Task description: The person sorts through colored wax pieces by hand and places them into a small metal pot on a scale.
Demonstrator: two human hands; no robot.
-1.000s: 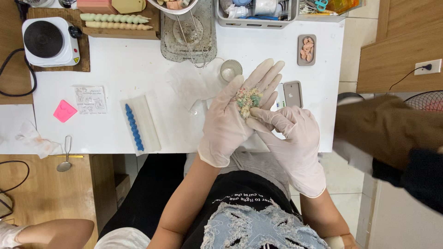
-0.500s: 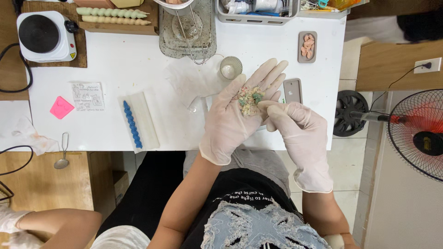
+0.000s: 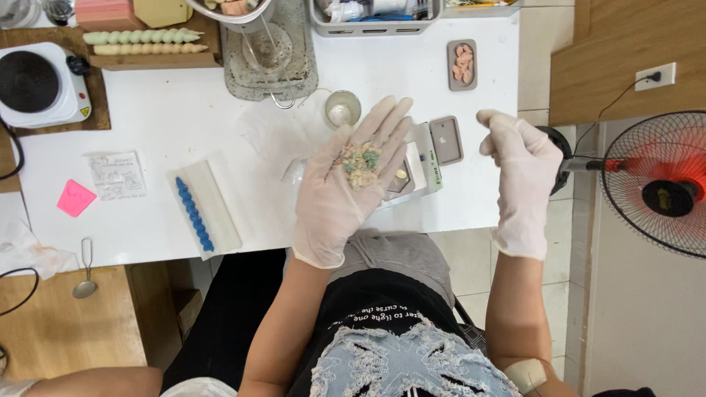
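My left hand (image 3: 346,184), in a white glove, lies palm up over the white table's (image 3: 220,110) front edge. A small heap of beige and green crumbly bits (image 3: 360,163) rests on its flat palm. My right hand (image 3: 521,173), also gloved, hangs off to the right past the table's corner, fingers loosely curled and holding nothing that I can see. Under my left hand's fingers sit a small scale (image 3: 415,167) and a grey mould (image 3: 446,140).
A blue beaded candle (image 3: 194,213) lies in a white mould. A small glass cup (image 3: 343,109), a grey tray with pink pieces (image 3: 462,64), a metal tray (image 3: 271,51), a hot plate (image 3: 37,82) and twisted candles (image 3: 140,42) are behind. A fan (image 3: 658,184) stands right.
My right hand has pulled away from the left palm and moved out to the right. The left hand stays palm up with the crumbs on it. The view has shifted.
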